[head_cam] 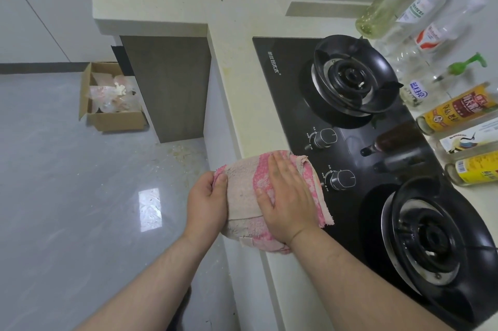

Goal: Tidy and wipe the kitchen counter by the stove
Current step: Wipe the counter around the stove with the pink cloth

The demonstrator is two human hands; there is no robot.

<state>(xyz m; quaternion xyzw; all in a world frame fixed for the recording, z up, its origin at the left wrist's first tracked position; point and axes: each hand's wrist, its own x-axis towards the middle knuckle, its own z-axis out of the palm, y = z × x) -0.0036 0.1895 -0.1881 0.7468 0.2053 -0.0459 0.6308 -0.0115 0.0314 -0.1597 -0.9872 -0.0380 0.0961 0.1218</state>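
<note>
Pressing towel flat w/ right hand, fingers straight; left hand pinches edge.

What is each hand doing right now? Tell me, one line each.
Left hand: closed, gripping the edge of the towel.
Right hand: open, pressed flat on the towel.
</note>
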